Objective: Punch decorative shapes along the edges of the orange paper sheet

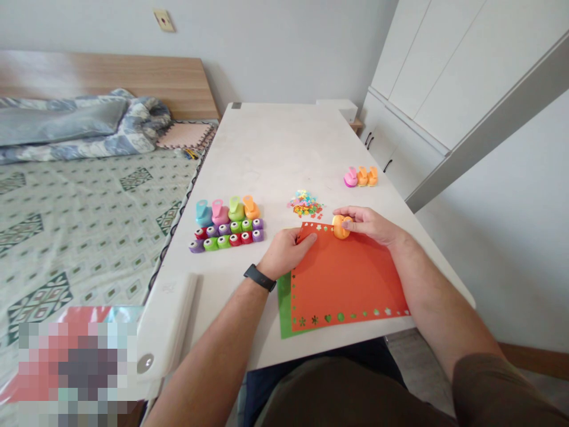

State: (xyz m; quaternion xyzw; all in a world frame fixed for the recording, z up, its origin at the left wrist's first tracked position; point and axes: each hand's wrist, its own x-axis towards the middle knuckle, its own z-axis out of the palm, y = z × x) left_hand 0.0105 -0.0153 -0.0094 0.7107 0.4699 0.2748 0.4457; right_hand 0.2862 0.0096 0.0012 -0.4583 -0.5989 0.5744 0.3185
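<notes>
An orange sheet of paper (347, 276) lies before me, with small shapes cut along its left, bottom and top edges. Under its left side a green sheet (285, 308) peeks out. My left hand (288, 249) pinches the orange sheet's upper left corner, thumb on top. At the sheet's top edge, my right hand (371, 224) grips an orange craft punch (341, 226) between thumb and fingers. Just beyond the top edge sits a heap of tiny colourful paper cutouts (306, 204).
Larger craft punches (226, 210) and several small punches (229, 234) stand in rows at the left. One pink and two orange punches (361, 177) are near the table's right edge. A long white device (166, 326) lies front left; a bed (89, 225) adjoins the white table (275, 142).
</notes>
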